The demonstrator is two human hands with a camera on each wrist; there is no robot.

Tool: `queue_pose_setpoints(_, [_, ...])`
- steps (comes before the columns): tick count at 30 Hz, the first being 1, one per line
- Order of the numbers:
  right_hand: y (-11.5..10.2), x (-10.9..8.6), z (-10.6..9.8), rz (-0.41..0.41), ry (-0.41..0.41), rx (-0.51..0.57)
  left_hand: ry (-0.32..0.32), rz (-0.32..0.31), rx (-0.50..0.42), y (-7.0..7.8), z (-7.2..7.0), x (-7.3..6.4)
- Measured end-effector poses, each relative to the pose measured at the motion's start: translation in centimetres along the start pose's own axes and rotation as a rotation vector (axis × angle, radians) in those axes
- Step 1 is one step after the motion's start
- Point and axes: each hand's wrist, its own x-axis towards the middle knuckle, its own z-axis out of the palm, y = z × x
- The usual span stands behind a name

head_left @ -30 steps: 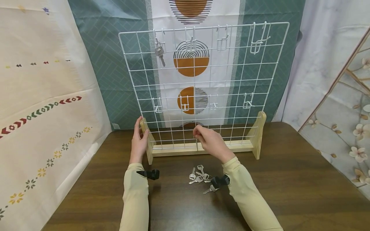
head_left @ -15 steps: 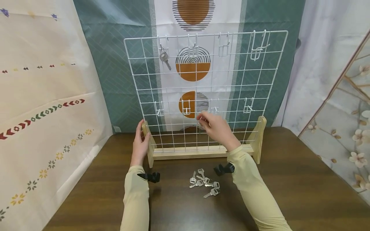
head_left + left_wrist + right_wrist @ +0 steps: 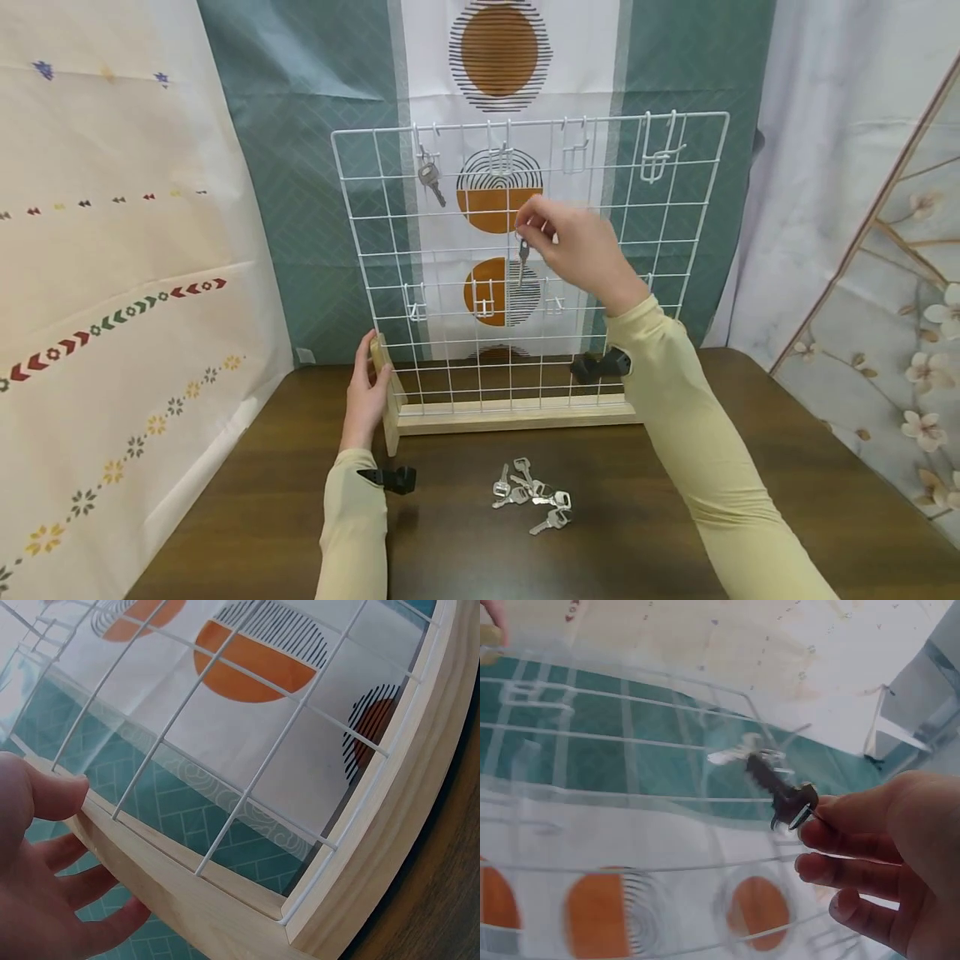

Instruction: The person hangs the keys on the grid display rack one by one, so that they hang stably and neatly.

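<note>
My right hand (image 3: 581, 250) pinches a small ring with a key (image 3: 522, 265) hanging from it, in front of the middle of the white wire grid (image 3: 465, 126). In the right wrist view the key (image 3: 769, 780) looks dark and somewhat blurred, its ring held between thumb and fingertips. My left hand (image 3: 363, 404) grips the left wooden upright (image 3: 392, 417) of the grid's stand; the left wrist view has the thumb on one side of the wood and the fingers on the other. Another key (image 3: 431, 179) hangs from the upper left hook.
Several loose keys (image 3: 551, 500) lie on the brown table (image 3: 450, 550) before the stand. White hooks line the grid's upper and lower parts, among them a top middle hook (image 3: 501, 158) and a long top right hook (image 3: 658, 162). Patterned cloths (image 3: 315, 167) hang behind.
My right hand has risen from near the wooden base to mid-grid height, carrying the key up. My left hand keeps its place on the upright. The head view has tilted upward.
</note>
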Motion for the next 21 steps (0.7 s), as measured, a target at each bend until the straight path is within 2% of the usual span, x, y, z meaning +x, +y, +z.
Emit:
queue_pose_setpoints(5, [-0.2, 3.8, -2.4, 0.020, 0.030, -0.041, 0.000, -0.001, -0.007, -0.1, -0.1, 0.0])
queue_pose_setpoints(9, [-0.4, 5.8, -3.7, 0.064, 0.044, -0.040, -0.008, 0.000, -0.011, -0.2, -0.1, 0.1])
queue_pose_setpoints(14, [-1.0, 7.2, -4.2, 0.093, 0.004, -0.040, -0.007, 0.005, -0.013, -0.2, 0.0, 0.0])
queue_pose_setpoints(18, [-1.3, 7.8, -4.2, 0.141, -0.054, -0.049, -0.003, 0.006, -0.010, -0.2, -0.2, -0.1])
queue_pose_setpoints(21, [-1.3, 8.1, -4.1, 0.143, -0.074, -0.046, -0.005, 0.004, -0.012, -0.2, -0.2, -0.1])
